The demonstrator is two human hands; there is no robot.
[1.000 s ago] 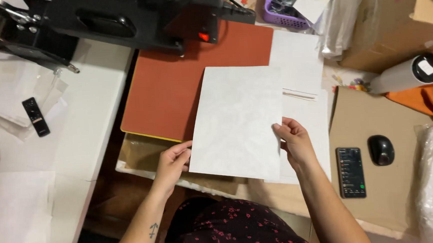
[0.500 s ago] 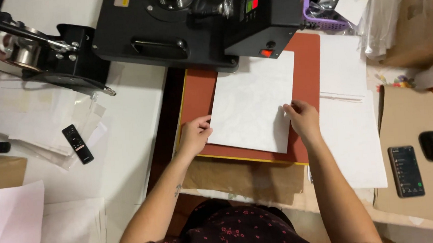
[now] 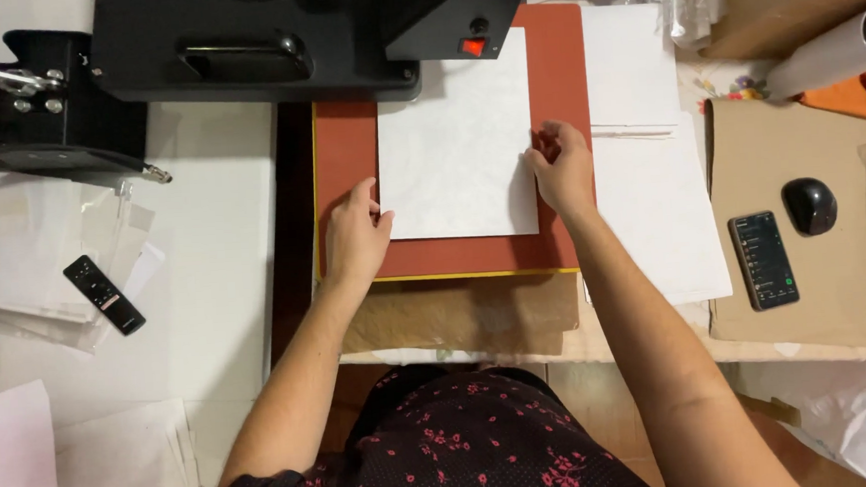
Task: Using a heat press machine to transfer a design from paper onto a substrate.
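Left hand [image 3: 354,230] lay flat, fingers open, touching the left edge of the white sheet [image 3: 457,142]. Right hand [image 3: 561,165] pinched the sheet's right edge. Between both hands, the sheet rested on the red pad [image 3: 552,66]; beyond them stood the black press [image 3: 250,39].
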